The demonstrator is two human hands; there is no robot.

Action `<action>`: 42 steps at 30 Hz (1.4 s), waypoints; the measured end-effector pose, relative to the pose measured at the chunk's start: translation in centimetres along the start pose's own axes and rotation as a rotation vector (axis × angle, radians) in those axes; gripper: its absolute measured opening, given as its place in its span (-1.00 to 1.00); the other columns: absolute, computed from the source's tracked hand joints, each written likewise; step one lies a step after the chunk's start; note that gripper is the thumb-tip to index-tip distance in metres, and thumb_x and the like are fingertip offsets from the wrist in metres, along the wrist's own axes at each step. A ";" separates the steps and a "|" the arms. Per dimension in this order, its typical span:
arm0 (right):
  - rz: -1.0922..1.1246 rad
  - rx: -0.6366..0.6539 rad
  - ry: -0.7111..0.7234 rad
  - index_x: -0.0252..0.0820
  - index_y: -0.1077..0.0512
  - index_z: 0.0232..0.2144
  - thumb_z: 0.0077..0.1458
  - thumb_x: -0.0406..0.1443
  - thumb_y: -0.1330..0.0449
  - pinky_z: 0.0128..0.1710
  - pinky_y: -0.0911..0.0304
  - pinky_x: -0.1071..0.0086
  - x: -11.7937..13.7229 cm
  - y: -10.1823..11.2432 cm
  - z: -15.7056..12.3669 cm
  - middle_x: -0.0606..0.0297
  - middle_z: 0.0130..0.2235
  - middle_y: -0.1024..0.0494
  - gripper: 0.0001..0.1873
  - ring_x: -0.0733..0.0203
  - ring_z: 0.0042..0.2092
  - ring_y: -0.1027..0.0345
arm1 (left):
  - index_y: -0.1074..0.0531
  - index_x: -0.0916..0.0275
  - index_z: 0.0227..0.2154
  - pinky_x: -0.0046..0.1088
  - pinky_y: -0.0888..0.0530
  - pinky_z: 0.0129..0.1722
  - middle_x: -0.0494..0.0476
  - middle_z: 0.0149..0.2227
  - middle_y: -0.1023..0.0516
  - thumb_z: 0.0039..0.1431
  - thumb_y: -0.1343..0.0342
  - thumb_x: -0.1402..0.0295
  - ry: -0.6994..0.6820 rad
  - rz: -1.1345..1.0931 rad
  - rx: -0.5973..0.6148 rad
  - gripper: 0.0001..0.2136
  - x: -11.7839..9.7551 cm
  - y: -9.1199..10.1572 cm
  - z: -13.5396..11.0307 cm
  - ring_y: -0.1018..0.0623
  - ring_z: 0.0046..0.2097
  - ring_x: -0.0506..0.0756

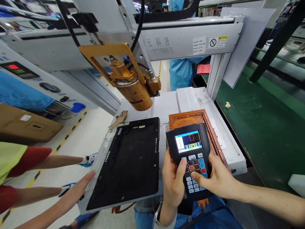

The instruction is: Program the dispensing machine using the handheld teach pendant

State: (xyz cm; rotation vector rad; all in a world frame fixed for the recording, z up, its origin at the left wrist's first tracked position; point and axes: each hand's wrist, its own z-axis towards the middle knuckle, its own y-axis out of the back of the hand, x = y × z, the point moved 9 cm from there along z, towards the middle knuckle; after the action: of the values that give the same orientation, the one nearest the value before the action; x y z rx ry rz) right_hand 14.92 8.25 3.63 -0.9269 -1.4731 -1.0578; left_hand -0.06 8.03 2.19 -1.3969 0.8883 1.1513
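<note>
A black handheld controller with a lit colour screen and a keypad is held up over the machine bed, at lower right of the view. My left hand wraps its left side, thumb over the keys. From the right, my right hand grips the other side, with its thumb on the middle of the keypad. Blue and red outlines show on the screen. Behind the controller lies an orange-brown fixture tray, partly covered by it. Left of my hands is a flat black fixture plate.
A brass-coloured cylindrical head hangs from the gantry beam above the bed. Another person's hand rests by the plate's left edge. To the right is a green tabletop; a cardboard box stands at left.
</note>
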 end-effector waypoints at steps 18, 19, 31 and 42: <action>0.012 -0.001 0.005 -0.13 -0.52 -0.05 0.22 -0.28 -0.38 -0.15 -0.63 0.22 -0.5 0.0 0.0 0.24 -0.15 -0.72 -0.74 0.05 -0.16 -0.67 | -0.45 0.16 0.24 -0.24 -0.68 0.05 0.25 0.15 -0.65 0.42 -0.27 0.12 -0.007 -0.035 0.002 -0.56 -0.3 -0.2 0.0 -0.69 0.11 0.29; 0.017 0.001 0.006 -0.13 -0.52 -0.05 0.22 -0.28 -0.38 -0.15 -0.63 0.22 -0.6 0.0 0.0 0.24 -0.15 -0.72 -0.74 0.05 -0.16 -0.66 | -0.45 0.16 0.25 -0.25 -0.68 0.04 0.25 0.15 -0.65 0.42 -0.27 0.12 -0.008 -0.035 0.001 -0.56 -0.2 -0.2 0.0 -0.69 0.11 0.29; 0.014 0.000 0.005 -0.11 -0.54 -0.05 0.21 -0.28 -0.39 -0.16 -0.62 0.24 -0.5 0.0 0.0 0.25 -0.14 -0.73 -0.74 0.05 -0.16 -0.67 | -0.43 0.12 0.27 -0.31 -0.68 0.03 0.22 0.17 -0.65 0.43 -0.27 0.14 -0.009 -0.042 0.007 -0.56 0.1 0.0 -0.2 -0.69 0.12 0.26; 0.011 -0.011 0.004 -0.10 -0.55 -0.04 0.20 -0.28 -0.39 -0.15 -0.63 0.22 -0.5 0.0 -0.1 0.25 -0.14 -0.73 -0.73 0.05 -0.17 -0.68 | -0.42 0.13 0.28 -0.23 -0.67 0.08 0.24 0.17 -0.64 0.43 -0.26 0.13 -0.003 -0.040 0.012 -0.55 0.1 -0.1 -0.1 -0.68 0.13 0.28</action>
State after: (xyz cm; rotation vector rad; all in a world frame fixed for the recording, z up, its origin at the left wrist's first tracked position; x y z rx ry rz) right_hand 15.01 8.16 3.19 -0.9394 -1.4592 -1.0600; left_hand 0.05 7.91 2.11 -1.3973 0.8603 1.1160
